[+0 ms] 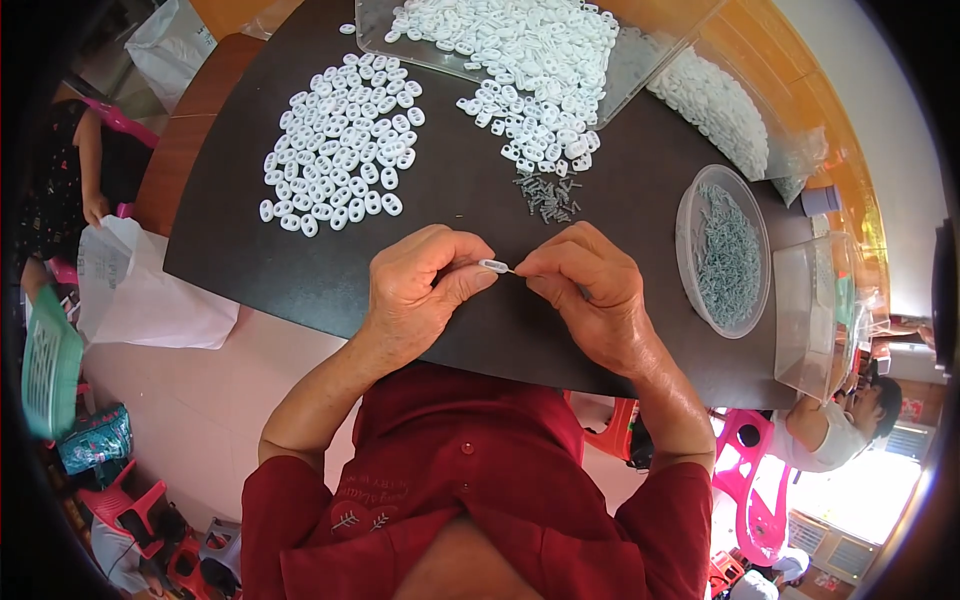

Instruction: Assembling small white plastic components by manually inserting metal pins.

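Note:
Near the table's front edge, my left hand (418, 280) pinches a small white oval plastic piece (494, 266) between thumb and fingertips. Facing it, my right hand (592, 285) is closed in a pinch on a thin grey screw (514, 271), whose end meets the white piece. Most of the screw is hidden by my fingertips. Beyond my right hand lies a small heap of grey screws (549, 197). Just behind that heap, loose white plastic pieces (530, 115) spill out of a clear bin (420, 52) lying at the back.
White oval pieces (345, 145) are spread at the table's left. On the right stand a round tub (684, 250) of screws, a bag of white pieces (710, 105) and a clear plastic box (808, 340). Other people sit at both sides, one beside a green basket (50, 365).

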`<state>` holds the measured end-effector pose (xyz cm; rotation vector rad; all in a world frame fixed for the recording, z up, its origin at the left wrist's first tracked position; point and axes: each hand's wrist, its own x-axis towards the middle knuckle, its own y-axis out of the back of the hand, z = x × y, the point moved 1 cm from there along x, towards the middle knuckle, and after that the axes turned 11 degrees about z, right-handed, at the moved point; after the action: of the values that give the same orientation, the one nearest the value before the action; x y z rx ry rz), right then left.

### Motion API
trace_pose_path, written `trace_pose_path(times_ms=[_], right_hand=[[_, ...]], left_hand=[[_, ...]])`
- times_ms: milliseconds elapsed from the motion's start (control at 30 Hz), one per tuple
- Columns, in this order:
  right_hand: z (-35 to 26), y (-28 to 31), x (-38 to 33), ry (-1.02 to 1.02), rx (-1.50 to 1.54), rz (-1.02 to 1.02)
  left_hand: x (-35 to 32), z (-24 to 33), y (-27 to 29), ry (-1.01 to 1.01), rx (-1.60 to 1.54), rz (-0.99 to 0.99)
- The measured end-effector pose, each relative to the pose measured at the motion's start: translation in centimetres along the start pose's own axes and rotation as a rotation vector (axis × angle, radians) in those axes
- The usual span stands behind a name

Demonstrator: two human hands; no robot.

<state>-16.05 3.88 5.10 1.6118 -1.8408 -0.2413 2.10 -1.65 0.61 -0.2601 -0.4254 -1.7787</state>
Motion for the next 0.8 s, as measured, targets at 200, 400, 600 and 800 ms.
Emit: trace_pose_path(times_ms=[200, 400, 600, 800], right_hand=[[-0.03, -0.30, 0.09, 0.062, -0.038, 0.009], [-0.11, -0.54, 0.03, 0.055, -0.039, 0.024], [-0.14, -0.65, -0.03, 0.060, -0.038, 0.036], [-0.04, -0.77, -0.16, 0.021, 0.000, 0.046]], left_hand=[[-0.01, 0.17, -0.01, -0.011, 0.023, -0.010], [-0.01, 0.19, 0.00, -0.035, 0.019, -0.012], [-0.04, 0.16, 0.05, -0.029, 0.006, -0.006], [-0.09, 0.23, 0.09, -0.015, 0.002, -0.011]])
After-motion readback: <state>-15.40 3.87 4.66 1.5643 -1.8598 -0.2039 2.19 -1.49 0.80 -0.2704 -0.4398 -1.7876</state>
